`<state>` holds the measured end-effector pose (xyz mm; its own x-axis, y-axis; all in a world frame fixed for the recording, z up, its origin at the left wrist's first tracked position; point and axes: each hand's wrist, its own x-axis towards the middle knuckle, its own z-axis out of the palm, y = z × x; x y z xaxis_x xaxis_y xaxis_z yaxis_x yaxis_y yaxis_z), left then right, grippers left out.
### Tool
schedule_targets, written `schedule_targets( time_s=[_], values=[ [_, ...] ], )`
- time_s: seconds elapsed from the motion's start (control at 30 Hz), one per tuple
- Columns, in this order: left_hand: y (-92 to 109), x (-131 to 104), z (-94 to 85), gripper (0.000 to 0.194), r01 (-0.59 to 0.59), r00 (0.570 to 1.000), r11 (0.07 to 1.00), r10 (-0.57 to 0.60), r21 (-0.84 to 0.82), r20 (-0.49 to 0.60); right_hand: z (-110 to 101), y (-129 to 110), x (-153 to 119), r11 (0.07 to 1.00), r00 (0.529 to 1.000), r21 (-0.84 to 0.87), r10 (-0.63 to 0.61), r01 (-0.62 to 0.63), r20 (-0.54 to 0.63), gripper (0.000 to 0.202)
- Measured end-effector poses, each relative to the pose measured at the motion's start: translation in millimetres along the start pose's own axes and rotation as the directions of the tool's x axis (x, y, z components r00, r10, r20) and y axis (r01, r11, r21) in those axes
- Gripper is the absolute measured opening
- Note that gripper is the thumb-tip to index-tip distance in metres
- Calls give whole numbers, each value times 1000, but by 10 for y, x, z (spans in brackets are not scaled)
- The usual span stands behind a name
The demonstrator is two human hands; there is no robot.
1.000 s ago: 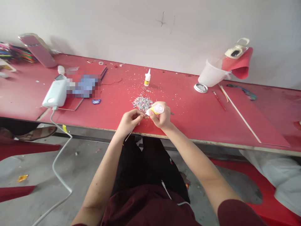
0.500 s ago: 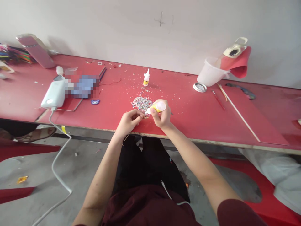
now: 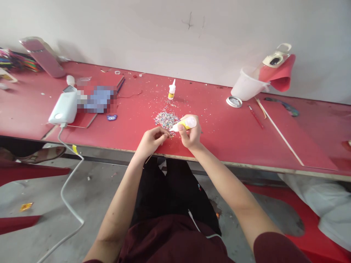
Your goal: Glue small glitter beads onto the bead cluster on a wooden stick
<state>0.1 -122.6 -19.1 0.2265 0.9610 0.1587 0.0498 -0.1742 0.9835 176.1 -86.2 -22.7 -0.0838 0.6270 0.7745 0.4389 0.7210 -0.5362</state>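
Red bench [image 3: 233,138], wall on far side, items listed left to right. White box-shaped device [image 3: 63,108] with cable hanging off the near edge; small blue figure [image 3: 111,117] just right of it. Left hand [image 3: 151,138], at near edge: fingers pinched shut on a small piece, too small to identify, with a thin stick [image 3: 150,158] running down toward the lap. Pile of multicoloured beads [image 3: 166,119], just beyond both hands. Second small glue bottle [image 3: 171,90], upright, farther back, well apart. Glue bottle [image 3: 184,124], yellow label, gripped in the closed fingers of right hand [image 3: 191,133]; lies above the near edge, long axis roughly left to right, nozzle pointing left and slightly down toward the left hand's fingertips, base to the right. Round lid [image 3: 234,101], white bucket [image 3: 247,86] on its side, long thin rod [image 3: 281,134], all far right, well apart from the hands.
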Motion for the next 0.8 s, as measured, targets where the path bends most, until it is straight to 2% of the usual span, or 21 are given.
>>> schedule_targets(
  time_s=[0.33,0.5,0.67,0.8],
  values=[
    [-28,5,0,10,-5,1000,1000,6,-4,9,29,101,-12,999,988,-7,31,-33,-150,40],
    [-18,5,3,10,9,1000,1000,-9,6,6,55,150,-12,985,968,116,147,-125,-202,44],
    [-12,-2,7,11,16,1000,1000,-16,15,-2,52,114,88,947,955,282,217,-156,-200,36],
    [0,-4,4,11,17,1000,999,-17,41,-6,-2,199,190,927,963,331,233,-177,-139,33]
  ],
)
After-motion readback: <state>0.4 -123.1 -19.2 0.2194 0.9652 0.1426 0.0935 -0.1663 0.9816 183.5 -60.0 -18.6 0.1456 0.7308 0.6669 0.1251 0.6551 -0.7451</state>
